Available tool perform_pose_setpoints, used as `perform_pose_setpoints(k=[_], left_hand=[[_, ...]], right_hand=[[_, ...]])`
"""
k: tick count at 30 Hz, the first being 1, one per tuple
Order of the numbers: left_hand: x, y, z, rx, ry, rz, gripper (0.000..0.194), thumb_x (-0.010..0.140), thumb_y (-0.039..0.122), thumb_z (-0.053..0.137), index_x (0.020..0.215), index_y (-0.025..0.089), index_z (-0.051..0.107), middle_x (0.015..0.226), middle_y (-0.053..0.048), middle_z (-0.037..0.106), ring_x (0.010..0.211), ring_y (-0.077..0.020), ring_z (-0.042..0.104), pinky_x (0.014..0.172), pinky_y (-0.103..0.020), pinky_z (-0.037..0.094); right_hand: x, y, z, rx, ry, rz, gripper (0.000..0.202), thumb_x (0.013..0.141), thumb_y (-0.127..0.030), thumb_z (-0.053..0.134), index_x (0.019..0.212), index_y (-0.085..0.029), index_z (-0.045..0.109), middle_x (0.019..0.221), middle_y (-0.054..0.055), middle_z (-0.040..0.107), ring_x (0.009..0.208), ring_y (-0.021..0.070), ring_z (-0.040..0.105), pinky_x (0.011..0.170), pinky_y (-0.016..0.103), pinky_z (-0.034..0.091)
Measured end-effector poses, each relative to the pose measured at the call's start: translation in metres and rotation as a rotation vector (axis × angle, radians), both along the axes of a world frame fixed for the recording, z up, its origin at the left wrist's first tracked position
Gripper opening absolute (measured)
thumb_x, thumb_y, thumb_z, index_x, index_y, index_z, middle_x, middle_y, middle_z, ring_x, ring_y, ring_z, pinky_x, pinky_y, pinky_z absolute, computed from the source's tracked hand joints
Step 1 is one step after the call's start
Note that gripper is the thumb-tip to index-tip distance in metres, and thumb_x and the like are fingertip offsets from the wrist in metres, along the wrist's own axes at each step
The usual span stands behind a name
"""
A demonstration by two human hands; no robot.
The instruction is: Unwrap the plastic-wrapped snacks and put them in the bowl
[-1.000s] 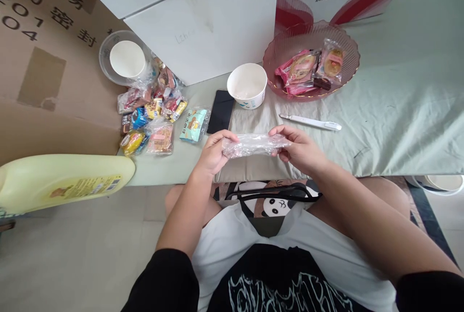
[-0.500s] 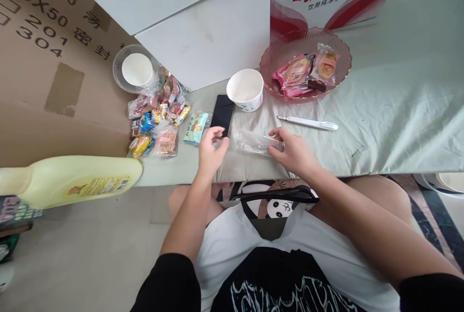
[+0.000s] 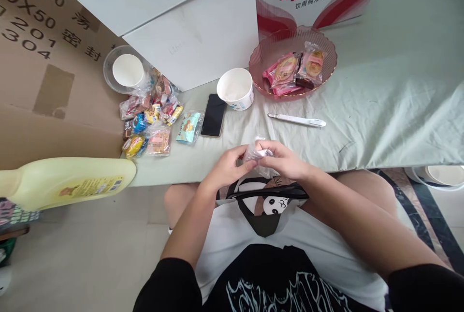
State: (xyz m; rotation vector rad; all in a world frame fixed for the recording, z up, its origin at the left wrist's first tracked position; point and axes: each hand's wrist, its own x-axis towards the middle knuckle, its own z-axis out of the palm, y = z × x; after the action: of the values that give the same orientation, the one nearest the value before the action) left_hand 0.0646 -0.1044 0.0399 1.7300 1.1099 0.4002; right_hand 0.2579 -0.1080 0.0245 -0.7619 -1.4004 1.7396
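Note:
A crumpled clear plastic bag (image 3: 261,152) is held between both hands at the table's front edge, above my lap. My left hand (image 3: 229,166) pinches its left side, and my right hand (image 3: 281,158) grips its right side with bent fingers. Beyond them lies a white craft knife (image 3: 297,120) with its blade end pointing left. A black phone (image 3: 213,115) rests flat to the upper left of my hands, next to a teal snack packet (image 3: 188,127). Behind the phone's right side stands a white paper bowl (image 3: 236,89).
A pink ribbed bowl (image 3: 256,60) with wrapped cookies stands at the back. Wrapped snacks (image 3: 152,113) lie in a pile on the left, by a paper cup (image 3: 128,70). A pale yellow bottle (image 3: 72,181) juts in at left. Cardboard (image 3: 54,92) and white boxes (image 3: 195,26) border the table.
My left hand has moved right and closed on the plastic bag. The bag has been lifted off the cloth towards me and bunched up between both hands. The view has shifted slightly.

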Motion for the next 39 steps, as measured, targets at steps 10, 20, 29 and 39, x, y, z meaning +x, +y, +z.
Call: perform_pose_setpoints(k=[10, 20, 29, 39], left_hand=[[-0.014, 0.09, 0.037, 0.641, 0.401, 0.353, 0.008, 0.093, 0.028, 0.061, 0.088, 0.022, 0.058, 0.083, -0.002, 0.061, 0.082, -0.0193, 0.062, 0.083, -0.035, 0.051], [0.063, 0.206, 0.039, 0.16, 0.794, 0.071, 0.015, 0.071, 0.009, 0.078, 0.068, 0.013, 0.064, 0.084, -0.007, 0.067, 0.116, -0.0373, 0.066, 0.113, -0.057, 0.042], [-0.041, 0.178, 0.107, 0.597, 0.545, 0.374, 0.021, 0.094, 0.01, 0.05, 0.107, 0.009, 0.067, 0.094, -0.001, 0.069, 0.102, -0.0223, 0.071, 0.101, -0.047, 0.051], [-0.14, 0.105, -0.005, 0.269, 0.337, 0.526, 0.053, 0.047, 0.006, 0.088, 0.096, 0.02, 0.071, 0.1, -0.007, 0.067, 0.107, -0.0328, 0.066, 0.109, -0.051, 0.046]], right_hand=[[0.002, 0.012, -0.006, -0.02, -0.405, -0.558, 0.025, 0.079, -0.028, 0.058, 0.102, -0.024, 0.05, 0.103, 0.006, 0.061, 0.082, 0.0177, 0.059, 0.065, 0.032, 0.047], [0.0, 0.016, -0.012, 0.043, -0.445, -0.507, 0.02, 0.081, -0.03, 0.057, 0.099, -0.023, 0.051, 0.099, 0.006, 0.063, 0.081, 0.0176, 0.059, 0.063, 0.031, 0.048], [0.009, 0.021, -0.009, 0.081, -0.531, -0.567, 0.016, 0.082, -0.031, 0.057, 0.096, -0.023, 0.056, 0.094, 0.006, 0.064, 0.079, 0.0192, 0.06, 0.064, 0.033, 0.048], [-0.003, 0.005, -0.014, 0.143, -0.597, -0.521, 0.01, 0.081, -0.029, 0.059, 0.09, -0.024, 0.057, 0.081, 0.004, 0.063, 0.066, 0.0168, 0.056, 0.057, 0.032, 0.046]])
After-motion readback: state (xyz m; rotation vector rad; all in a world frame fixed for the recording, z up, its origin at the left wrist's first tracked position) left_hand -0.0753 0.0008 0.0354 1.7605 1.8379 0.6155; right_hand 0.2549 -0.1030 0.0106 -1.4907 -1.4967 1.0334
